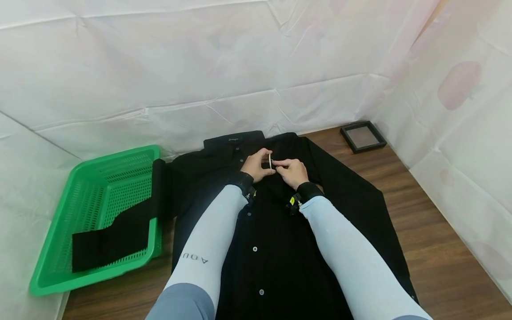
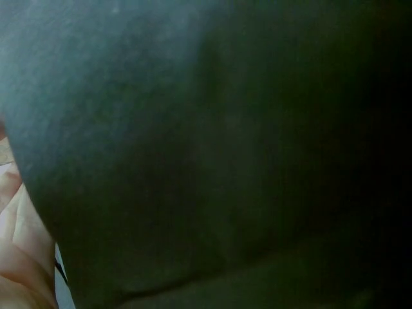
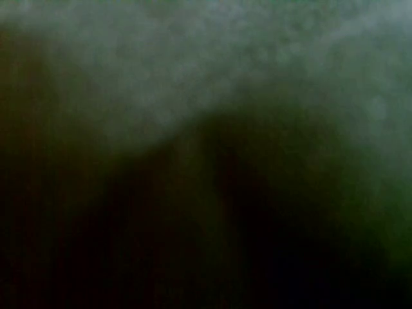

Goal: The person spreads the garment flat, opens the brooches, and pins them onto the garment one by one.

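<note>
A black long-sleeved button-up shirt (image 1: pixel 280 249) lies front up, collar at the far side. Over its chest, my left hand (image 1: pixel 254 166) holds a thin pale piece (image 1: pixel 270 161), seen edge-on, between thumb and fingers. From the other side my right hand (image 1: pixel 293 173) pinches at the same piece, thumb and forefinger together. What kind of thing it is, I cannot tell. In the left wrist view, dark cloth (image 2: pixel 193 161) fills most of the picture, with part of a hand (image 2: pixel 22 251) at the left edge. Only dark blur shows in the right wrist view.
A green plastic basket (image 1: pixel 154 240) stands on the left; one shirt sleeve (image 1: pixel 120 235) hangs over its rim into it. A small black frame (image 1: pixel 363 136) lies at the back right of the wooden table (image 1: pixel 444 262). Pale sheeting (image 1: pixel 200 58) encloses the back and sides.
</note>
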The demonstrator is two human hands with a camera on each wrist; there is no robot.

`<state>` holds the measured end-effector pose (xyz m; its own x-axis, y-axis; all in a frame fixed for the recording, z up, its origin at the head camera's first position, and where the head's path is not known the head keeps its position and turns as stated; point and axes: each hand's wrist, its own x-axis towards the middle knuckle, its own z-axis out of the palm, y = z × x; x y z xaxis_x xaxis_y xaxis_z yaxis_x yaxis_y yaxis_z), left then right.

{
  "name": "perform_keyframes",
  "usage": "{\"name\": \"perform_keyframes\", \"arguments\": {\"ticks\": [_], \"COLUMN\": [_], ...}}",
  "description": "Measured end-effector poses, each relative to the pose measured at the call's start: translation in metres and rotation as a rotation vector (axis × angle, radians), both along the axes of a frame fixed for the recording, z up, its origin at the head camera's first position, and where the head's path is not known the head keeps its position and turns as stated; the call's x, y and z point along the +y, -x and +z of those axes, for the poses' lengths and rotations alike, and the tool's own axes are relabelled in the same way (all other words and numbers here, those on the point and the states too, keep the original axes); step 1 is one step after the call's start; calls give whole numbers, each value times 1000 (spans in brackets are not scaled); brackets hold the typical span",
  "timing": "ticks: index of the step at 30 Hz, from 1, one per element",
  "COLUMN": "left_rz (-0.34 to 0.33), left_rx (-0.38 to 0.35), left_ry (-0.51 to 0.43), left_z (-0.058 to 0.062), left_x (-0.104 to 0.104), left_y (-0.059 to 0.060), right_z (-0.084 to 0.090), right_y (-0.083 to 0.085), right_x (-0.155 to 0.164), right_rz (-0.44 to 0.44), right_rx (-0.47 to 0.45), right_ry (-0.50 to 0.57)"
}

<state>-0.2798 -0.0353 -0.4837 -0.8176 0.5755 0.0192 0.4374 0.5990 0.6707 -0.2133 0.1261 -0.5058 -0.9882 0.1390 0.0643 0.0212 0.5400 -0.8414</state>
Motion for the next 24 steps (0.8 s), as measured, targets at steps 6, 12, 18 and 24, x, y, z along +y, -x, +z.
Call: {"name": "perform_keyframes", "arguments": {"ticks": [6, 12, 18, 24], "left_rz": [-4, 3, 13, 21], "left_rx": [-1, -11, -17, -8], "left_ry": [-6, -12, 2, -14], "left_z": [-2, -1, -2, -3], "left_x": [-2, -1, -1, 0], "left_y": [3, 2, 2, 2], "right_z": [3, 2, 0, 0], "right_y": [-1, 0, 0, 1], "right_x": [0, 0, 0, 1], "right_rz": [24, 33, 30, 13], "right_rx": [-21, -26, -27, -19], "right_ry": [-3, -3, -1, 9]}}
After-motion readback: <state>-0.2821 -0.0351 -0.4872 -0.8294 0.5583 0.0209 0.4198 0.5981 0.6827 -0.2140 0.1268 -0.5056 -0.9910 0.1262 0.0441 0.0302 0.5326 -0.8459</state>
